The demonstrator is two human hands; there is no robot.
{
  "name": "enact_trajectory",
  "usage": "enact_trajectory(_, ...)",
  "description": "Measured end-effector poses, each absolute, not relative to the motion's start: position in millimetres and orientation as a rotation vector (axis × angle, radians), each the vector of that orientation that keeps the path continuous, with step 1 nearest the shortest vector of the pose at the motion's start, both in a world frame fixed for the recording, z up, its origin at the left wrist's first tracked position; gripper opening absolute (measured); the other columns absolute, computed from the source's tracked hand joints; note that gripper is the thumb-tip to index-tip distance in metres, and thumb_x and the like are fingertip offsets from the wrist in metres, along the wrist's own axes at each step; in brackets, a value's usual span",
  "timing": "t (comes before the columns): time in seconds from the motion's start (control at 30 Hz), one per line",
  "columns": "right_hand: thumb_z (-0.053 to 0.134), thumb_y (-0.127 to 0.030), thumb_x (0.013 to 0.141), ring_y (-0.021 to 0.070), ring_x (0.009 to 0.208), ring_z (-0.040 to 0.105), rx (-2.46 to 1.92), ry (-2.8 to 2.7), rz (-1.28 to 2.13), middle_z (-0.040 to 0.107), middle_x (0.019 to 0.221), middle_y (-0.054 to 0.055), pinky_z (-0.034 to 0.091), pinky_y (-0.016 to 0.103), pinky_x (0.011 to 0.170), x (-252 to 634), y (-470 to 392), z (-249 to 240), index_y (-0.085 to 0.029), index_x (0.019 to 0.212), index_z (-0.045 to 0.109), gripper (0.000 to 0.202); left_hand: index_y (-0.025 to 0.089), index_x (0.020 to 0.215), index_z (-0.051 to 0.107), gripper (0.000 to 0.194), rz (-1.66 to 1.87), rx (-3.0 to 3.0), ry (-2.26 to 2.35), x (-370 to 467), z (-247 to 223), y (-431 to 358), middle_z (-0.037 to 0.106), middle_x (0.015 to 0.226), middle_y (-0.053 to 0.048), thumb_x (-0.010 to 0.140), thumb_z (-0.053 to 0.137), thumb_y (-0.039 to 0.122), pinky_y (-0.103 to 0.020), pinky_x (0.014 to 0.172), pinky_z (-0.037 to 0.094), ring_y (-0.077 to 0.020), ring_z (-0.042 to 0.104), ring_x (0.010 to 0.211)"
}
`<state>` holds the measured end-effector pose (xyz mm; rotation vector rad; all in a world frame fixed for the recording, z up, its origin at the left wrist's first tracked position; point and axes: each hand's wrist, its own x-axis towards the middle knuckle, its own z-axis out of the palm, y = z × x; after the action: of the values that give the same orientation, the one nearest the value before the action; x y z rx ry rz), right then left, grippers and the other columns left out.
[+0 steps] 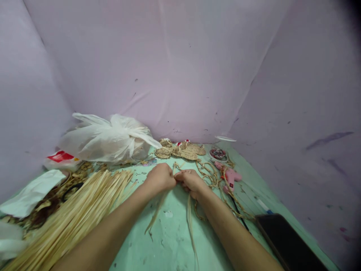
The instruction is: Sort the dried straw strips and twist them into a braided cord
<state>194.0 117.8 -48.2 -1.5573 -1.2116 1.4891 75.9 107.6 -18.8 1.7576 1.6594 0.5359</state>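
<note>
My left hand (161,177) and my right hand (190,182) meet above the middle of the green tabletop, both with fingers closed. Between them they pinch pale plant-fibre strands (191,222), whose loose ends hang below each hand. A twisted fibre cord (207,169) runs from near the fingertips to the right, in loose loops on the table. The exact join between the fingertips is hidden by the fingers. To the left of my left forearm lies a thick bundle of dry straw-coloured strips (81,210).
Woven fibre pieces (184,151) with red bits lie at the back. A white plastic bag (113,139) stands back left. On the right are a pink glue gun (231,178), a round container (218,154) and a dark phone-like slab (287,241). Purple sheeting (180,67) surrounds the table.
</note>
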Motion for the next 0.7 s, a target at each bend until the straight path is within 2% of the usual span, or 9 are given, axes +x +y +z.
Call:
enact_trajectory(0.17,0.045,-0.009,0.052,0.0043,0.033,0.023,-1.506,-1.104,1.531,0.030,0.035,-0.008,0.016,0.019,0.036,192,117,-50,-0.016,0.047,0.042,0.010,0.017,0.044,0.051,0.014,0.707,1.864,1.703,98,-22,88,0.049,0.050,-0.004,0.046,0.060,0.007,-0.021,0.049,0.028,-0.0179,0.052,0.062)
enact_trajectory(0.33,0.045,-0.009,0.053,0.0065,0.034,0.035,-1.439,-1.154,1.634,0.042,0.038,-0.004,0.026,0.019,0.037,197,119,-47,-0.013,0.049,0.050,0.008,0.015,0.047,0.050,0.013,0.677,1.606,1.735,79,-11,108,0.042,0.040,0.001,0.059,0.056,0.018,-0.021,0.043,0.025,-0.0112,0.042,0.043)
enact_trajectory(0.4,0.045,-0.009,0.053,0.0065,0.033,0.035,-1.420,-1.196,1.649,0.043,0.037,-0.003,0.027,0.019,0.037,200,120,-46,-0.013,0.049,0.052,0.009,0.014,0.055,0.053,0.009,0.657,1.344,1.634,71,-10,118,0.048,0.045,0.001,0.063,0.051,0.019,-0.021,0.039,0.024,-0.0078,0.037,0.036)
enact_trajectory(0.5,0.045,-0.009,0.054,0.0072,0.036,0.040,-1.394,-1.275,1.661,0.048,0.040,-0.002,0.031,0.019,0.040,202,122,-48,-0.013,0.049,0.052,0.010,0.012,0.058,0.054,0.010,0.528,1.147,1.424,69,-17,123,0.055,0.053,-0.002,0.065,0.047,0.016,-0.020,0.037,0.027,-0.0071,0.041,0.037)
enact_trajectory(0.6,0.047,-0.010,0.054,0.0084,0.042,0.045,-1.391,-1.364,1.630,0.053,0.045,-0.001,0.034,0.019,0.043,205,124,-53,-0.013,0.054,0.055,0.009,0.011,0.055,0.055,0.012,0.485,1.163,1.393,72,-28,122,0.049,0.044,0.000,0.064,0.049,0.018,-0.020,0.035,0.028,-0.0070,0.040,0.034)
enact_trajectory(0.7,0.049,-0.010,0.053,0.0067,0.040,0.040,-1.433,-1.469,1.507,0.052,0.044,-0.003,0.030,0.018,0.042,206,125,-57,-0.012,0.054,0.058,0.009,0.013,0.049,0.053,0.012,0.495,1.209,1.469,74,-35,123,0.040,0.034,0.004,0.060,0.053,0.018,-0.020,0.032,0.022,-0.0065,0.033,0.029)
